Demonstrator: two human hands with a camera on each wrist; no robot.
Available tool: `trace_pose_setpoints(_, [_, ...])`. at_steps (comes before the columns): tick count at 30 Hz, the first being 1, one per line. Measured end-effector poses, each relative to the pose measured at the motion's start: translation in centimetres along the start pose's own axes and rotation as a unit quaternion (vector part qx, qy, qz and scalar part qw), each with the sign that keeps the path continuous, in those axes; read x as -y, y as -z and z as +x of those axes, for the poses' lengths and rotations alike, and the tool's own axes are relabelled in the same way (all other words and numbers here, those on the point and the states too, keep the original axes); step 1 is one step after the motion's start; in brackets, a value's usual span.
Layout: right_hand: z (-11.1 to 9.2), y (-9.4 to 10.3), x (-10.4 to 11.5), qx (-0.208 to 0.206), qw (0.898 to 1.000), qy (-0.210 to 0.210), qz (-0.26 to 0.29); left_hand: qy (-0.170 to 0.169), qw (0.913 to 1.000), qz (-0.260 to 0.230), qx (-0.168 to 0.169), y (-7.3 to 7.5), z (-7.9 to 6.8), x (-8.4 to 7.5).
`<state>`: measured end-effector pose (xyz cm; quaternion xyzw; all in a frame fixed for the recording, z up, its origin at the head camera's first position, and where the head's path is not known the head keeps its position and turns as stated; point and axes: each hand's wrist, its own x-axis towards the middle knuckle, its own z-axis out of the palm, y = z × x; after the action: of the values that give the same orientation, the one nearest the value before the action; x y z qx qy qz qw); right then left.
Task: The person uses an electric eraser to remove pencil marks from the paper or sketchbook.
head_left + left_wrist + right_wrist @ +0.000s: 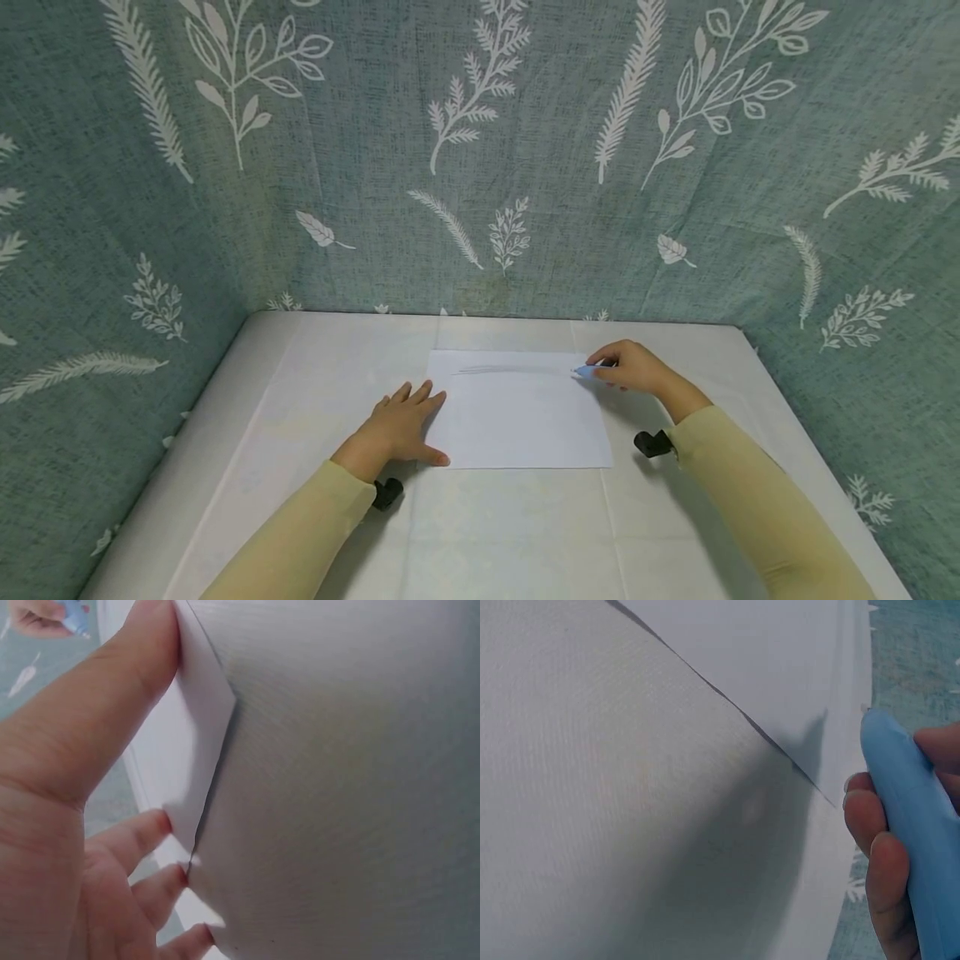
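Observation:
A white sheet of paper (517, 417) lies on the table, with a few faint grey lines (502, 369) running across its upper part. My left hand (405, 425) rests on the sheet's left edge, fingers spread; in the left wrist view the thumb (154, 645) presses on the paper near a corner. In my right hand (633, 367) I grip a thick-bodied light blue pen (911, 817) with a small narrow tip. That tip points left, at the sheet's upper right corner; whether it touches the paper I cannot tell.
A white cloth (300, 392) covers the table. Green-blue fabric (375, 167) with white leaf patterns stands behind it and on both sides. Black wrist cameras (652, 443) sit at both sleeves.

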<state>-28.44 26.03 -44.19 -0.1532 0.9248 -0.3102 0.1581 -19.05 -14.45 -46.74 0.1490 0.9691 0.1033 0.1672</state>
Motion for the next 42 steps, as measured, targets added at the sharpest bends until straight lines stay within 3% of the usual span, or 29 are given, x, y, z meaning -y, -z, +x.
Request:
trace_pose_setpoints(26, [0.67, -0.28, 0.6, 0.03, 0.999, -0.004, -0.018, 0.002, 0.9996, -0.027, 0.002, -0.05, 0.02, -0.02])
trace_pose_setpoints(42, [0.84, -0.73, 0.4, 0.028, 0.999, 0.003, -0.018, 0.007, 0.9995, -0.03, 0.007, -0.12, 0.04, 0.05])
